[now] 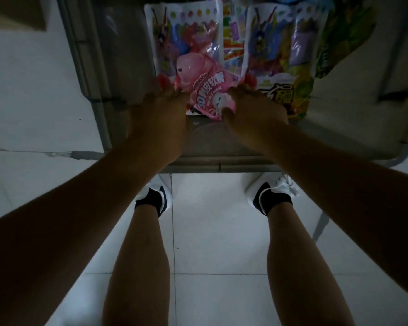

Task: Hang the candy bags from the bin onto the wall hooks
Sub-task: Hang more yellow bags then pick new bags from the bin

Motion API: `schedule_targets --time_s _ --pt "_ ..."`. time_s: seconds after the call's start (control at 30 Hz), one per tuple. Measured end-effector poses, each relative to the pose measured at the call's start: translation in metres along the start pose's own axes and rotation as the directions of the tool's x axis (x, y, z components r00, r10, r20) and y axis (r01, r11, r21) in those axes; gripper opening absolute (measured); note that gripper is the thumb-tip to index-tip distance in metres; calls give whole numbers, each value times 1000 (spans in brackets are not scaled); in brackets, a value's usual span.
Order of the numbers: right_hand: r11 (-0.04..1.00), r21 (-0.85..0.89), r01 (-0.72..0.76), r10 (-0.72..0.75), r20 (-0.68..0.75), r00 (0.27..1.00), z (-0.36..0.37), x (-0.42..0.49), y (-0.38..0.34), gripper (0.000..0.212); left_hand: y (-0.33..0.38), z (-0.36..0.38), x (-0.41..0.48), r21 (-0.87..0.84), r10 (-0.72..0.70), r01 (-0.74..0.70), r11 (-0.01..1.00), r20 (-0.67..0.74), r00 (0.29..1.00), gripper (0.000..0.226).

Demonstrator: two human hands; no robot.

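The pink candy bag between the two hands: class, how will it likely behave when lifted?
The pink candy bag is probably floppy: its film looks crumpled between the left hand and right hand. Its glossy highlights suggest a slippery surface. Lumpy contents may make it sag.

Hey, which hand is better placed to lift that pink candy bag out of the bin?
Probably the right hand: its thumb and fingers curl round the pink candy bag's right edge. The left hand reaches the bag's left edge, but its grip is unclear.
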State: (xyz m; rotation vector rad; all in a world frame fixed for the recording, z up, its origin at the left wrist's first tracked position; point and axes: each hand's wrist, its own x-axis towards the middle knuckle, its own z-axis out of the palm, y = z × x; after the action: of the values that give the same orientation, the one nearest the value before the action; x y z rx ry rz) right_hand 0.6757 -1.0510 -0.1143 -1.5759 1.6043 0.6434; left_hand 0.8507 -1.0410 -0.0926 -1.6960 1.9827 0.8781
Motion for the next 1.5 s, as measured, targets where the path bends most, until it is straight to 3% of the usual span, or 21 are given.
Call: schedule_targets --time_s 0.17,0.33,0.47,0.63,0.8,1.0,1.23,1.3,1.4,1.5 --pt "965 240 -108 133 -92 987 10 38 21 49 1 20 12 -59 -40 42 997 31 999 38" --pt "967 252 21 10 -119 993 16 69 20 49 0 29 35 -52 -58 62 997 62 996 39" --pt "968 192 164 -128 -187 974 18 91 3 65 -2 29 41 -14 -63 63 998 44 997 34" --pt "952 287 102 -74 -109 991 34 120 -13 82 -17 32 53 10 -81 80 997 72 994 36" --pt "968 193 157 -118 -199 973 40 128 -13 66 -22 34 59 63 -89 84 994 87 992 34" --pt "962 224 159 -151 -54 987 52 126 -9 36 -20 35 56 56 -101 97 994 59 993 33" --pt "950 247 190 -161 -131 978 60 101 10 43 -21 31 48 81 -87 84 993 41 995 36" --pt "956 233 176 -157 -97 983 56 95 16 47 -20 32 47 76 -88 84 994 48 995 37" --pt "968 131 212 -206 -61 977 54 92 17 69 -17 33 49 76 -88 84 994 42 995 37" --pt "974 90 209 -210 6 978 51 98 9 65 -17 34 51 69 -79 77 995 25 997 34"
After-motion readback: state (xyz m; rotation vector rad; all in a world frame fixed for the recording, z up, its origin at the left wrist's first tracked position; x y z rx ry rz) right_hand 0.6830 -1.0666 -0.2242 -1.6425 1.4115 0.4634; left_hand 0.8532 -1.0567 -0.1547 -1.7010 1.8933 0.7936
